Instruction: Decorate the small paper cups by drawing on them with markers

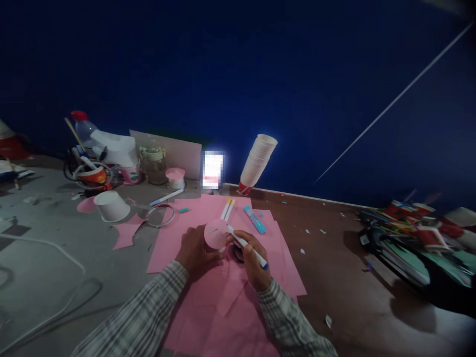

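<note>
My left hand point(197, 250) is closed on the edge of a round pink paper piece point(214, 235), which has a small dark mark on it. Whether a cup sits beneath this disc cannot be made out. Between the fingers of my right hand point(256, 258) is a white marker point(242, 240) with a blue end, its tip at the disc's right side. Under my right hand lies a dark ring-shaped object point(238, 254), partly hidden, perhaps scissor handles. Sheets of pink paper point(201, 322) spread below both hands. Just beyond the disc lie two white markers point(227, 210) and a blue cutter-like tool point(255, 220).
A leaning stack of paper cups point(258, 161) stands at the back near a bright blurred screen point(212, 169). Leftward are an upturned white cup point(111, 206), a tape ring point(159, 216) and a glass jar point(154, 166). A black-framed object point(401, 263) is at right.
</note>
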A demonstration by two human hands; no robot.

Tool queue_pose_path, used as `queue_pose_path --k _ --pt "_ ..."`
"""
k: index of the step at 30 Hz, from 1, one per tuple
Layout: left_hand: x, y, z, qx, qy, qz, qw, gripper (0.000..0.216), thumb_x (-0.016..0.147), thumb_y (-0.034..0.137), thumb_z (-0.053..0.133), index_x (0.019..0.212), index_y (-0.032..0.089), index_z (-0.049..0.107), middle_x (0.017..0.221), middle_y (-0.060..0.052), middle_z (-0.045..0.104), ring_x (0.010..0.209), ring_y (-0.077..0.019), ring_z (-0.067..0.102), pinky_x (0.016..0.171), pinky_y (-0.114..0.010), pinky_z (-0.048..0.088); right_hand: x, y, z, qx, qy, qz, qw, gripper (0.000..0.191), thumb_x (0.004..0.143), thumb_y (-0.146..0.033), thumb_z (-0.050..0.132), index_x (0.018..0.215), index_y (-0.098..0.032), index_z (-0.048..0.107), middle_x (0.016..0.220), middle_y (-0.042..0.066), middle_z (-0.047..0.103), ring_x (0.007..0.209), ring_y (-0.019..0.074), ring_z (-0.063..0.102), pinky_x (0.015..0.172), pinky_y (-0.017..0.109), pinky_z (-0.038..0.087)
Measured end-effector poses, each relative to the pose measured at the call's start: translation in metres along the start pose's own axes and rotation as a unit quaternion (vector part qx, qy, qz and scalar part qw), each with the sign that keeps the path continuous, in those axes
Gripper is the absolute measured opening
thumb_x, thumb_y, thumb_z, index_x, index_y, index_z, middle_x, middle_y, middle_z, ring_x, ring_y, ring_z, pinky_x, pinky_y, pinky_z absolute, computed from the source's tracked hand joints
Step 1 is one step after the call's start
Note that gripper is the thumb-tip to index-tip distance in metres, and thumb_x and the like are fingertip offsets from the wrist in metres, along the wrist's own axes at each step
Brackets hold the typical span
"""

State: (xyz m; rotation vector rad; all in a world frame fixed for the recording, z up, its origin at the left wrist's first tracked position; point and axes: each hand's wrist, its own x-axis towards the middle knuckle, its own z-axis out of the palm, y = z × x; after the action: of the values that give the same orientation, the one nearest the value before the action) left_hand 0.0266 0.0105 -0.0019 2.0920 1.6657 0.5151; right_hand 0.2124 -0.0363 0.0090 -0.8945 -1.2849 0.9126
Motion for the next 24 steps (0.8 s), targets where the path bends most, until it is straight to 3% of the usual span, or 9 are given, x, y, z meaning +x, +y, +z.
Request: queue_pose_path --k 6,9,15,24 --pt "-0.0003 0.0067 0.0064 0.005 0.018 0.012 1.0 0.04 0.079 0.046 0.075 0.11 0.02 0.071 0.103 -0.011 0.072 0.097 -0.0328 0.063 0.085 -0.042 0.044 -0.0002 0.0042 -0.0004 -0.056 -0.032 -0.071 0.995 0.036 0.1 -0.055 0.054 0.113 -0.034 0.08 0.087 0.006 0.079 0.093 0.0277 0.072 0.103 0.053 0.048" --pt "-0.0014 0.0065 0.008 0.015 0.025 0.033 0.999 0.031 0.083 0.046 0.071 0.102 0.022 0.073 0.1 -0.01 0.071 0.095 -0.0312 0.062 0.084 -0.041 0.043 -0.0005 0.0055 0.0017 -0.067 -0.045 -0.09 0.993 0.033 0.1 -0.051 0.056 0.11 -0.033 0.081 0.073 0.004 0.073 0.08 0.0264 0.069 0.098 0.052 0.049" --pt "-0.0022 0.006 0.0084 0.006 0.032 0.039 0.999 0.032 0.082 0.041 0.071 0.106 0.02 0.071 0.1 -0.011 0.071 0.095 -0.0319 0.062 0.084 -0.042 0.044 -0.0039 0.0073 0.004 -0.099 -0.002 -0.075 0.992 0.027 0.098 -0.044 0.058 0.106 -0.028 0.079 0.07 0.004 0.065 0.079 0.0257 0.062 0.074 0.042 0.048" --pt "-0.003 0.0062 0.0086 0.012 0.027 0.04 0.999 0.029 0.083 0.038 0.07 0.105 0.02 0.071 0.1 -0.01 0.07 0.096 -0.0319 0.061 0.083 -0.042 0.043 -0.0048 0.0045 0.0069 -0.148 -0.004 -0.075 0.986 0.02 0.096 -0.033 0.058 0.099 -0.026 0.077 0.072 0.003 0.064 0.074 0.0226 0.059 0.071 0.039 0.046"
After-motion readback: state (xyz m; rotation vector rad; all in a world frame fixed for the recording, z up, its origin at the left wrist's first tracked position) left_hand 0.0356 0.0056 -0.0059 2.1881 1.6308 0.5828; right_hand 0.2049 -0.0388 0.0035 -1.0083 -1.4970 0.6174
